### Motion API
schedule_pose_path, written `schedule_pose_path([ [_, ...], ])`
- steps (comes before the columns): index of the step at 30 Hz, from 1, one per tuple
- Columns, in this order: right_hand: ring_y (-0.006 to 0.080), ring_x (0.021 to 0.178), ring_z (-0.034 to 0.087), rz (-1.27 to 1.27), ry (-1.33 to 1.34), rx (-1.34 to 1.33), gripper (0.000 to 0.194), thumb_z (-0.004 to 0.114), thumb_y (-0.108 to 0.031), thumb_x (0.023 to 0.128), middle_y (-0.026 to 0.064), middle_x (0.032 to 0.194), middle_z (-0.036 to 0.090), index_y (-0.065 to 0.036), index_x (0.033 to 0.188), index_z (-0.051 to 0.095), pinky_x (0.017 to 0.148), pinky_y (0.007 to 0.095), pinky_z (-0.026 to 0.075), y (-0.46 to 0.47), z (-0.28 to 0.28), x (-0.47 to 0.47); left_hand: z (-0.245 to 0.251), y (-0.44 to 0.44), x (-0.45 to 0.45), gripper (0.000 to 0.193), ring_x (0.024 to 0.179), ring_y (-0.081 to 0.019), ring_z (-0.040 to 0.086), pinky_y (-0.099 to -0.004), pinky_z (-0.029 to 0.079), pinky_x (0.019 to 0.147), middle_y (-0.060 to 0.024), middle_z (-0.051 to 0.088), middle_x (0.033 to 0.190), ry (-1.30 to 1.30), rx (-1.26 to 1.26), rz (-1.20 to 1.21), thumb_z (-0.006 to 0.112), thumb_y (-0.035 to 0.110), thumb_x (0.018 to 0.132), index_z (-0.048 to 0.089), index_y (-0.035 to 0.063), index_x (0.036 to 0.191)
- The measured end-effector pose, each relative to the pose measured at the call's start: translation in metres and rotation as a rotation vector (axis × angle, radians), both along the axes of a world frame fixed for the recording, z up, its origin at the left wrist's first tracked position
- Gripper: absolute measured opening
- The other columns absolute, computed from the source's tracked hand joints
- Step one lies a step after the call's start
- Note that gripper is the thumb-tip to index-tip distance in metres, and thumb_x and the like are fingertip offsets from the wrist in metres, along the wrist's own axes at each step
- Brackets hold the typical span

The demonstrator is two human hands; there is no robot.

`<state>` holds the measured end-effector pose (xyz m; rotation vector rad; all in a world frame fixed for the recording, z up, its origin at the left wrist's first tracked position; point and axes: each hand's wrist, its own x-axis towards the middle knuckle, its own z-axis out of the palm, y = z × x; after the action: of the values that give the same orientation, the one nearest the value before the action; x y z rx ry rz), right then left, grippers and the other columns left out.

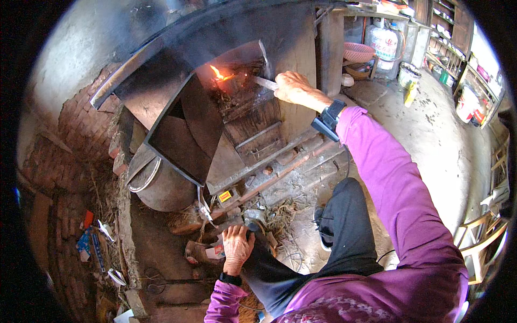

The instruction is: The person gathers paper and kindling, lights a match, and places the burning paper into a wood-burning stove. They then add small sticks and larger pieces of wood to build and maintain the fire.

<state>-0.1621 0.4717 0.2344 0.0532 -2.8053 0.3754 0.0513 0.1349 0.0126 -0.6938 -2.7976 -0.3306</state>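
Observation:
My right hand [294, 88] grips a flat metal fire tool [265, 83], whose far end reaches into the mouth of a masonry stove. Inside the firebox, an orange flame [220, 74] burns over dark, charred fuel [232, 99]. The tool's tip is hard to make out against the embers. On my left knee rests my left hand [237, 246], palm down and holding nothing. A dark metal stove door [181, 133] hangs open left of the fire.
Smoke hangs above the stove. A yellow matchbox [225, 196] lies on the ledge below it. Left of it sits a round, lidded pot [165, 185]. Straw [288, 210] litters the floor by my feet. Further off stand a gas cylinder [381, 44], a pink basket [358, 53] and a wooden chair [478, 246].

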Motion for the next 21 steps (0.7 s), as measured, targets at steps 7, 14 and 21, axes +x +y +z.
schedule_pose_path([
  [7, 0.0370, 0.086, 0.064, 0.040, 0.109, 0.001, 0.024, 0.060, -0.019, 0.076, 0.0218, 0.089, 0.065, 0.000, 0.090, 0.067, 0.074, 0.0448, 0.050, -0.004, -0.003, -0.002, -0.001, -0.002, 0.002, 0.022, 0.089, -0.0301, 0.054, -0.0425, 0.038, 0.083, -0.0094, 0.060, 0.087, 0.025, 0.032, -0.011, 0.064, 0.025, 0.075, 0.061, 0.0085, 0.088],
  [14, 0.0382, 0.090, 0.063, 0.104, 0.185, 0.070, 0.020, 0.056, -0.013, 0.076, 0.0222, 0.090, 0.065, 0.001, 0.085, 0.066, 0.077, 0.0448, 0.049, -0.013, -0.009, -0.002, 0.002, -0.003, 0.005, 0.021, 0.089, -0.0304, 0.054, -0.0425, 0.039, 0.082, -0.0098, 0.059, 0.087, 0.012, 0.047, -0.012, 0.064, 0.024, 0.075, 0.060, 0.0079, 0.087],
  [21, 0.0367, 0.094, 0.062, 0.024, 0.076, 0.004, 0.022, 0.056, -0.015, 0.078, 0.0226, 0.095, 0.065, -0.002, 0.091, 0.068, 0.078, 0.0444, 0.050, -0.012, 0.009, 0.007, -0.001, -0.004, 0.003, 0.023, 0.088, -0.0307, 0.053, -0.0429, 0.039, 0.082, -0.0105, 0.058, 0.086, 0.014, 0.029, -0.003, 0.064, 0.027, 0.074, 0.060, 0.0076, 0.086],
])
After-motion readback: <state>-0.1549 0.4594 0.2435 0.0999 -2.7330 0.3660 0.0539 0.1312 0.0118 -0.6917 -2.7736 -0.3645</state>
